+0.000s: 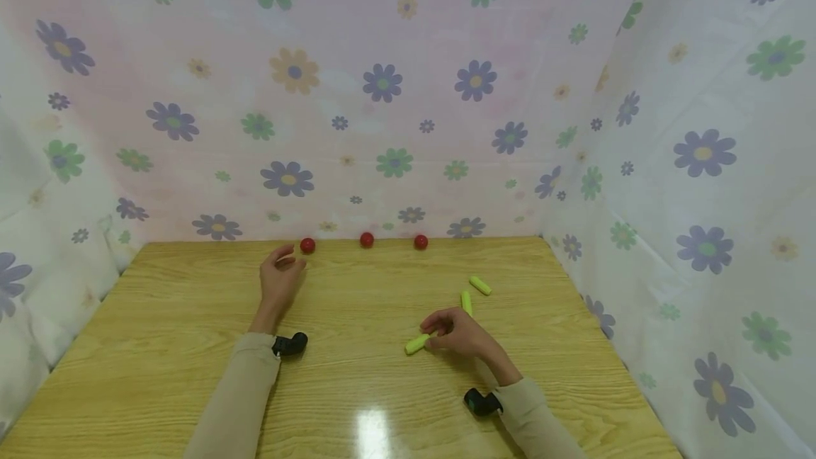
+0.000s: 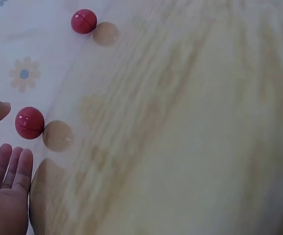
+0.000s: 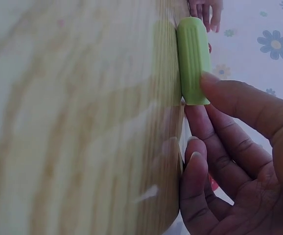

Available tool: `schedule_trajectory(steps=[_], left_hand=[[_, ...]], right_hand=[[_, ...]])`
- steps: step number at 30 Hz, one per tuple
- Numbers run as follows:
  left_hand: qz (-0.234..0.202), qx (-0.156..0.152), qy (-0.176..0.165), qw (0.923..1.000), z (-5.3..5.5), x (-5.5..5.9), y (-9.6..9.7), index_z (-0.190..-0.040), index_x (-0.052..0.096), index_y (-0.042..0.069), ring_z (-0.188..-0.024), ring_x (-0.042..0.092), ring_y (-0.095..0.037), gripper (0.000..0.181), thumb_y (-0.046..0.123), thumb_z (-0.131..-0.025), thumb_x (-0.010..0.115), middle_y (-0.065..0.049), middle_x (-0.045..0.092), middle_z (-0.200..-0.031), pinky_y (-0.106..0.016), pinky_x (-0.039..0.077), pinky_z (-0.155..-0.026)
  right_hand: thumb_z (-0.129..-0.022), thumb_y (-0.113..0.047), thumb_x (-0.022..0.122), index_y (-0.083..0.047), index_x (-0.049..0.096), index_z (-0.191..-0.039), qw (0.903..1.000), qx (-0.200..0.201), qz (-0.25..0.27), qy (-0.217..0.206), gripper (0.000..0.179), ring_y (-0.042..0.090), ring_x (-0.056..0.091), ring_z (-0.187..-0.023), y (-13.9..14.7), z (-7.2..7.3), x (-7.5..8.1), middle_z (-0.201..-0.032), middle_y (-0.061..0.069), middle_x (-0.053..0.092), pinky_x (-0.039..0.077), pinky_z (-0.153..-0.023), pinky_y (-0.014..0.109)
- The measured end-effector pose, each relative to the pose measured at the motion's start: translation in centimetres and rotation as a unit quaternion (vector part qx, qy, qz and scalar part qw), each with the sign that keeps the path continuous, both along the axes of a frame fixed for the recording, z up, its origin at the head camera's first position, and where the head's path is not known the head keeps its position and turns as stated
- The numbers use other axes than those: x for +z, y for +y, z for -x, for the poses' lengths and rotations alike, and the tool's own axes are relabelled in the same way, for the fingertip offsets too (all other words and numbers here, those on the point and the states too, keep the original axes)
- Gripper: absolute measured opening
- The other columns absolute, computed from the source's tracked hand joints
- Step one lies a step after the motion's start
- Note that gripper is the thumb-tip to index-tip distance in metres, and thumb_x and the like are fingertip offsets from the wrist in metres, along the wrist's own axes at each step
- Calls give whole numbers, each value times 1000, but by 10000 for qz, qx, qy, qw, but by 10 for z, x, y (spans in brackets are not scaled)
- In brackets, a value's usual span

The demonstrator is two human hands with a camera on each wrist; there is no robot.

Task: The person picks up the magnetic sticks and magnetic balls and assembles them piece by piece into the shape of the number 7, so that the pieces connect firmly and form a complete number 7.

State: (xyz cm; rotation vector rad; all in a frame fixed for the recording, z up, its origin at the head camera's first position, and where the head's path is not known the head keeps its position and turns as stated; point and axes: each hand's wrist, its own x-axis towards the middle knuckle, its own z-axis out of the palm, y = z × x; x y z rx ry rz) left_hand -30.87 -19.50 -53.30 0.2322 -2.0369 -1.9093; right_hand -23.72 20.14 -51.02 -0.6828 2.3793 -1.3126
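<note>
In the head view my right hand (image 1: 462, 333) pinches the near end of a short yellow-green grooved stick (image 1: 417, 344) that lies on the table. The right wrist view has the thumb on the end of this stick (image 3: 193, 58), with the index finger partly hidden behind it. Two similar sticks lie beyond that hand: one stick (image 1: 481, 285) farther back, another stick (image 1: 467, 301) partly covered by the hand. My left hand (image 1: 280, 280) is beside the leftmost red ball (image 1: 308, 246), fingers loosely bent and holding nothing. A small gap separates fingers and ball (image 2: 30, 123) in the left wrist view.
A middle red ball (image 1: 366, 240) and a right red ball (image 1: 421, 241) stand along the back edge of the wooden table (image 1: 344, 388). Flower-patterned cloth (image 1: 344, 34) rises behind the table and at both sides. Each wrist carries a black camera (image 1: 290, 344).
</note>
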Motion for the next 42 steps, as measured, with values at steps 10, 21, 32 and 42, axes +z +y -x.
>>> schedule_trajectory(steps=[10, 21, 32, 42], left_hand=[[18, -45, -253, 9997, 12, 9, 4, -140, 57, 0, -112, 54, -26, 46, 10, -97, 70, -24, 51, -135, -12, 51, -72], [581, -354, -635, 9957, 27, 20, 5, -147, 52, 3, -116, 50, -31, 48, 10, -101, 63, -23, 46, -142, -34, 56, -88], [1569, -912, -355, 9828, 37, 15, 3, -142, 50, -13, -139, 37, -49, 43, 0, -102, 56, -34, 38, -147, -56, 44, -111], [1653, -714, -227, 9834, 30, 11, 8, -137, 57, -11, -126, 50, -45, 39, -4, -99, 58, -31, 48, -140, -51, 51, -102]], right_hand=[[-90, -4, 76, 4, 72, -112, 9999, -78, 70, -115, 24, 16, 61, -85, -2, -2, 3, -106, 19, 73, 49, -69, 21], [-91, 4, 71, 12, 69, -112, 9999, -27, 43, -140, 23, 25, 62, -87, -3, -1, 1, -107, 29, 70, 48, -68, 20], [-90, -5, 76, 3, 73, -111, 9998, -62, 89, -140, 23, 15, 61, -86, -1, 0, 0, -106, 17, 73, 49, -70, 20], [-90, -5, 76, 3, 73, -112, 9999, -71, 72, -101, 23, 15, 61, -87, -1, -1, -1, -105, 18, 73, 49, -71, 20]])
